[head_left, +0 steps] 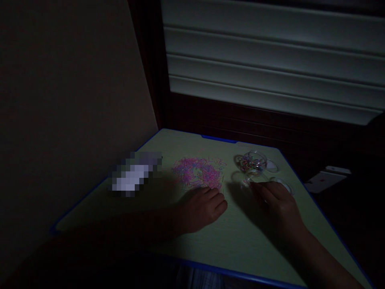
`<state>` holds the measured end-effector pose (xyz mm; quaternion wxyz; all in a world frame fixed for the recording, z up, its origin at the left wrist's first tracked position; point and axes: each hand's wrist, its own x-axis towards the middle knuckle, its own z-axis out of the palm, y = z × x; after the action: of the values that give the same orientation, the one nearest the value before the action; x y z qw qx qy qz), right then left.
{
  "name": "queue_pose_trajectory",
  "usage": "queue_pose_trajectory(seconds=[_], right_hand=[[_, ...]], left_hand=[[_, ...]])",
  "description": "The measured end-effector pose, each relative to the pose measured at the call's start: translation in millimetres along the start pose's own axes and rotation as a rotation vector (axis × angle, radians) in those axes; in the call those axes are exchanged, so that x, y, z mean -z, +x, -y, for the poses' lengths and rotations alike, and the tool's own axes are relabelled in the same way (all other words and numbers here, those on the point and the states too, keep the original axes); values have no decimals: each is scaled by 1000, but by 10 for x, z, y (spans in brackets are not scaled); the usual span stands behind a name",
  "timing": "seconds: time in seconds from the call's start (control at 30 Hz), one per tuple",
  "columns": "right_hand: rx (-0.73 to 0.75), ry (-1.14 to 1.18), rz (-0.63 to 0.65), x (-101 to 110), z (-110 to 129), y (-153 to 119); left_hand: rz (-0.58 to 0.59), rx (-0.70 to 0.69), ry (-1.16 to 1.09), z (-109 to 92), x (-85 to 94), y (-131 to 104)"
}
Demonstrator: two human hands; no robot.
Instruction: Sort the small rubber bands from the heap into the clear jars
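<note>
A loose pile of small rubber bands (213,176), mostly pink, is spread over the light table (207,245). My left hand (206,206) rests at its near edge with the fingers curled in; whatever may be in them is hidden. Further right, my right hand (278,200) is closed in a pinch at the near clear round container (253,174). What its fingertips hold is too small and dark to make out. Just behind stands a clear jar (258,155), with multicoloured bands (248,162) showing in and beside it.
Pale round lids (284,184) lie right of the containers. A pixelated pale object (132,176) is at the table's left edge. Blue edging (219,139) runs around the table. Beyond the right edge is a white box-like object (326,180). Wall and slatted panel (255,60) stand close behind.
</note>
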<state>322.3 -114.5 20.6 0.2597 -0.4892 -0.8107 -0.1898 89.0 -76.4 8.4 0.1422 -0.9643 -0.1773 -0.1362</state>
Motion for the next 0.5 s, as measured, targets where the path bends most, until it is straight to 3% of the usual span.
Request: queue_pose_trajectory(seconds=[0.17,0.5], right_hand=[[-60,31,-36,-36,5,-8],[-145,-3,12,-54,-45,-14]], left_hand=[[5,-7,-8,7,-8,-4],[1,-16,-1,13,6,6]])
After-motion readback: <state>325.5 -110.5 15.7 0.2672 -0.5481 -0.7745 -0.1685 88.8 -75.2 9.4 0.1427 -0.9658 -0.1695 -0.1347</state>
